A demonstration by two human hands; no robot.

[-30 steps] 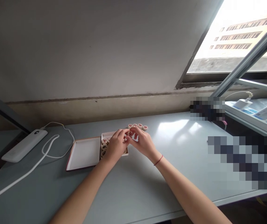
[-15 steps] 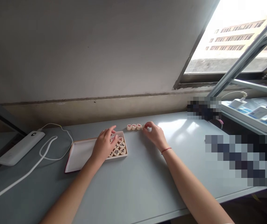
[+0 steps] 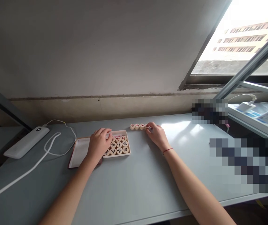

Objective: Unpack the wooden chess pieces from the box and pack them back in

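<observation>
Round xiangqi pieces (image 3: pixel 137 126) with red characters stand in a short row near the back of the desk. At the row's right end, my right hand (image 3: pixel 156 135) is closed, thumb and fingers on a xiangqi piece (image 3: pixel 147 127). My left hand (image 3: pixel 99 143) hovers over or rests on the left part of a white box (image 3: pixel 128 144), its fingers stretched out and apart; I cannot tell whether it touches the box. Inside lie rows of xiangqi pieces (image 3: pixel 119 150), the nearer ones marked in black and the farther ones in red. Some of them are hidden under my left hand.
Beside the box lies its lid (image 3: pixel 79 153), inner side up, partly behind my left forearm. A white power bank (image 3: pixel 27 142) with a looping white cable (image 3: pixel 48 147) is at the left. Chargers (image 3: pixel 245 107) sit on a shelf at the right, near blurred-out patches.
My right hand has brought its xiangqi piece up against the end of the row. My left hand has shifted left across the box, uncovering more pieces. The view has shifted slightly.
</observation>
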